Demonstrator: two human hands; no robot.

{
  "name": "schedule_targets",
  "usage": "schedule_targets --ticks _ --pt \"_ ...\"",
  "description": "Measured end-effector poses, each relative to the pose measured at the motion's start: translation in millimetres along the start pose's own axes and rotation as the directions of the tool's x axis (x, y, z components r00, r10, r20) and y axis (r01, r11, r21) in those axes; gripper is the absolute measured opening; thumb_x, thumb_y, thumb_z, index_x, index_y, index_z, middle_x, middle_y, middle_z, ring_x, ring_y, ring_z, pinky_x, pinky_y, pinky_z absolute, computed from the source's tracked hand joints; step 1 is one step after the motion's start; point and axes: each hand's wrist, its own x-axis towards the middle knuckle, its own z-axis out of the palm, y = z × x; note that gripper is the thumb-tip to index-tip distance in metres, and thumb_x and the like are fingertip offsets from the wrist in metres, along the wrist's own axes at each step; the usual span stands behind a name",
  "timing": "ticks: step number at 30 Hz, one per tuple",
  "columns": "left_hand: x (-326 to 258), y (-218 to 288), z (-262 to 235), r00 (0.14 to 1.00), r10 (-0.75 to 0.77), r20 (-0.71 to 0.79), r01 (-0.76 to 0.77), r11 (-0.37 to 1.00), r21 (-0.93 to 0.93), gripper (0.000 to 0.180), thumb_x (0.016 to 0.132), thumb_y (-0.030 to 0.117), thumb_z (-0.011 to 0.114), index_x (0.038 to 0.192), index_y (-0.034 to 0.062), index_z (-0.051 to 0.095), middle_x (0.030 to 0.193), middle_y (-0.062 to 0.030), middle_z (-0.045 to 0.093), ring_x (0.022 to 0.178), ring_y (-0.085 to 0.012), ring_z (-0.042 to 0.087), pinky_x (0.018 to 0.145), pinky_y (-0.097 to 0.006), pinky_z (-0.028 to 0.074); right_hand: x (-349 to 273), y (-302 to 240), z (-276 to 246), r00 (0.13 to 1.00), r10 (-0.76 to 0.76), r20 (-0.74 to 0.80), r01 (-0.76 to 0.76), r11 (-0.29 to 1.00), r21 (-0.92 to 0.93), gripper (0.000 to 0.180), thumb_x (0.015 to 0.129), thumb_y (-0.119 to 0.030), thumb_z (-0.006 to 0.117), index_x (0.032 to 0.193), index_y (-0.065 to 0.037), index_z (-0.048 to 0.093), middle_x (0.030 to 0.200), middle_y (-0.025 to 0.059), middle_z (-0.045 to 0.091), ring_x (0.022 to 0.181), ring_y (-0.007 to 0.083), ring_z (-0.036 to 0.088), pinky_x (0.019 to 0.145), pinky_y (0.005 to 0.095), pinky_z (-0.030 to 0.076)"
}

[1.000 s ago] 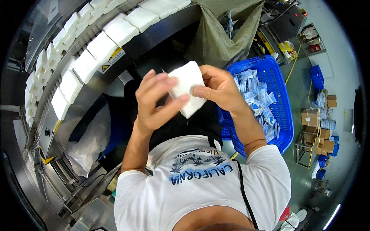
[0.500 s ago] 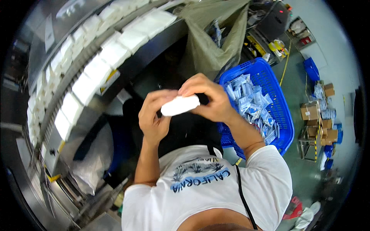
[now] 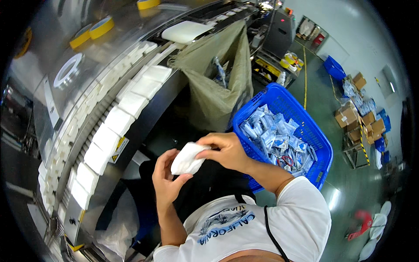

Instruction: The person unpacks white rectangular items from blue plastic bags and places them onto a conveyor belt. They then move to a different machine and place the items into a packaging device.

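Conveyor edge (image 3: 144, 118) left, both hands (image 3: 168, 183) gripping white pack (image 3: 187, 159), blue basket (image 3: 323, 139) right

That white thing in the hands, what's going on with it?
A person holds a soft white pad in front of their chest. The left hand cups it from below and the right hand pinches its upper edge. On the person's left, a conveyor carries a row of similar white pads. On the right stands a blue basket full of small clear packets, with an olive sack hanging open behind it.
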Motion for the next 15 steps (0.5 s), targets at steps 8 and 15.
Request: schedule_targets --ticks 8,15 --pt "-2 10 8 0.975 -0.011 -0.22 0.064 0.969 0.239 0.037 0.084 0.004 0.085 0.117 -0.0016 0.07 0.102 -0.0069 0.074 0.089 -0.0108 0.07 0.076 -0.025 0.057 14 28 12 0.988 0.095 0.12 -0.125 0.953 0.274 0.055 0.091 -0.004 0.08 0.14 -0.001 0.054 0.123 0.0104 0.068 0.112 0.0149 0.065 0.097 0.0309 0.053" --pt "-9 19 -16 0.976 -0.189 -0.105 0.199 0.976 0.087 0.038 0.087 0.009 0.085 0.12 -0.0033 0.07 0.108 -0.0141 0.076 0.095 -0.0176 0.073 0.086 -0.031 0.06 20 19 22 0.982 0.151 0.112 -0.176 0.948 0.264 0.029 0.092 -0.003 0.079 0.118 0.003 0.069 0.106 0.0099 0.075 0.095 0.0126 0.071 0.084 0.0268 0.057"
